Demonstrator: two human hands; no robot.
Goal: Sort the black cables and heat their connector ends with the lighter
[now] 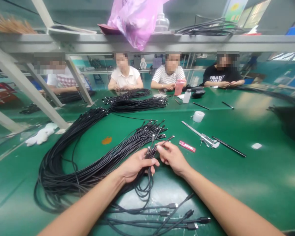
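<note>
My left hand [140, 164] is wrapped round several black cables, whose plug ends [152, 149] stick up out of the grip. Close beside it, my right hand [171, 155] pinches at a cable end among these plugs, thumb and finger together. A large curved bundle of black cables [54, 167] lies to the left, its connector ends fanned out just behind my hands. Nearer to me, several loose cables [172, 213] rest on the table with their plugs pointing right. Exactly which plug the right fingers touch is partly hidden.
On the green table [236, 183] lie a caliper [201, 134], a black pen-like rod [229, 147], a pink packet [187, 146] and a white roll [198, 116]. More cable bundles [137, 103] sit farther back. Several people are seated opposite, under a metal shelf [186, 42].
</note>
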